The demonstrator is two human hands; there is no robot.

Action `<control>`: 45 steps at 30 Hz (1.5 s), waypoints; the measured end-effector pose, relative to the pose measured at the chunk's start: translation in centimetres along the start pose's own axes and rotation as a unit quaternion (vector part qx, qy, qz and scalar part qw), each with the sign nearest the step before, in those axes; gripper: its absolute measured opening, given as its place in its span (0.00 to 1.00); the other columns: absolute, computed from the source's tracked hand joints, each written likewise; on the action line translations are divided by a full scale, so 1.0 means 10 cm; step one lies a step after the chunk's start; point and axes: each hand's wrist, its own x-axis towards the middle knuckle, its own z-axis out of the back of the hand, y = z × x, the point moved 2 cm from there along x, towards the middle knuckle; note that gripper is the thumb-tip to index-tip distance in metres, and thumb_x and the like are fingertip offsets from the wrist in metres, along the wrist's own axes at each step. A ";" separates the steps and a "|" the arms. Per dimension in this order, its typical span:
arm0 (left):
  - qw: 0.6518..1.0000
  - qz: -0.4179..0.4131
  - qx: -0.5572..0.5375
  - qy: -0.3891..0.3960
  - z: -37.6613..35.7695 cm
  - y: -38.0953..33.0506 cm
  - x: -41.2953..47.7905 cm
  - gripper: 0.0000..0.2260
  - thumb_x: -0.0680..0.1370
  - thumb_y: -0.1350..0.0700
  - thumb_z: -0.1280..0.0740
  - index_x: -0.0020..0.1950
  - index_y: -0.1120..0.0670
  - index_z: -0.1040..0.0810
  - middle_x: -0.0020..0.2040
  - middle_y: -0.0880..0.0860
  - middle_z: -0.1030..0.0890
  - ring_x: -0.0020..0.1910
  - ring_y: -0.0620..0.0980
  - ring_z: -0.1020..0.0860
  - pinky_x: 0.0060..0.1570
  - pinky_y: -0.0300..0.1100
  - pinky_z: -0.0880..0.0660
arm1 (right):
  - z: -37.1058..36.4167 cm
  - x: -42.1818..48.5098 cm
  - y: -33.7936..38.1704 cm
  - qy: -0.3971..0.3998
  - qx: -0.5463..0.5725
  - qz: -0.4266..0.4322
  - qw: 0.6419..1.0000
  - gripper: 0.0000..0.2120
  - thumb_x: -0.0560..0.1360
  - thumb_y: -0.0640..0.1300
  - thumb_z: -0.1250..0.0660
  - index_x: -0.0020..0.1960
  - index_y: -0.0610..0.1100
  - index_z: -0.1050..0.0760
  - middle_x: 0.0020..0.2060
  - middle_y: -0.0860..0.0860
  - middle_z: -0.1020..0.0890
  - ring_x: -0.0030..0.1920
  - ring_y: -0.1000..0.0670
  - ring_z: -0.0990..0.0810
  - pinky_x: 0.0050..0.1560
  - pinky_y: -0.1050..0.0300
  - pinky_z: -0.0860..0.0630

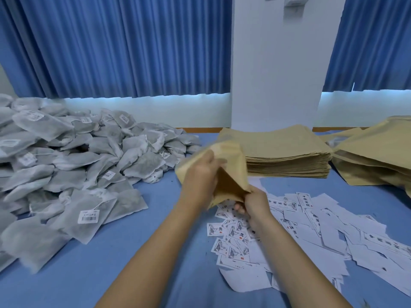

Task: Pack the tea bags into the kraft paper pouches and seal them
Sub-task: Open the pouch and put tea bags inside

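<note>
**One pouch up in both grips, no tea bag at it yet**

From the head view, I have one kraft paper pouch (pixel 233 161) lifted off the bench (pixel 84 281) and held in front of the flat stack of pouches (pixel 287 150). The left grip (pixel 200 176) is curled round its upper side and the right grip (pixel 253 203) pinches the lower corner. I judge this two-handed hold is meant to spread the mouth, though motion blur hides whether it gapes.

The tea bags (pixel 77 156) lie heaped to the left, near the left grip, so one short reach would fetch a bag — none is in hand. Printed paper slips (pixel 311 227) are scattered under and to the right of the right grip. More pouches (pixel 378 152), piled looser, sit at the far right. For this pouch I reckon filling and sealing are not yet begun.
</note>
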 end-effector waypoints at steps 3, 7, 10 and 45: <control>0.995 0.062 -0.049 -0.068 0.20 0.05 0.03 0.17 0.67 0.76 0.38 0.48 0.61 0.17 0.36 0.54 0.29 0.31 0.52 0.28 0.32 0.43 0.28 | -0.09 -0.06 0.03 0.012 -0.014 0.027 0.999 0.23 0.71 0.26 0.55 0.46 0.42 0.24 0.21 0.46 0.29 0.18 0.52 0.34 0.20 0.65 0.42; 0.978 0.065 -0.184 0.070 0.33 0.16 -0.11 0.12 0.77 0.59 0.34 0.60 0.53 0.20 0.42 0.46 0.30 0.40 0.39 0.29 0.46 0.31 0.32 | -0.19 -0.12 0.12 -0.010 0.017 0.021 1.000 0.12 0.73 0.29 0.52 0.42 0.39 0.32 0.18 0.48 0.28 0.16 0.54 0.36 0.17 0.66 0.44; 0.955 0.279 0.103 -0.006 0.52 0.71 -0.35 0.24 0.77 0.37 0.41 0.67 0.48 0.26 0.60 0.53 0.25 0.60 0.53 0.29 0.59 0.54 0.31 | -0.24 -0.14 0.23 -0.027 0.076 0.032 0.996 0.14 0.73 0.28 0.52 0.43 0.39 0.30 0.24 0.46 0.25 0.17 0.55 0.33 0.17 0.66 0.44; 0.661 0.553 -0.480 0.162 0.19 0.14 -0.14 0.03 0.71 0.64 0.37 0.39 0.59 0.24 0.33 0.53 0.23 0.28 0.48 0.25 0.26 0.35 0.29 | -0.51 -0.30 -0.04 -0.083 -0.027 0.129 0.988 0.11 0.77 0.34 0.43 0.36 0.43 0.33 0.27 0.47 0.29 0.26 0.50 0.32 0.24 0.64 0.36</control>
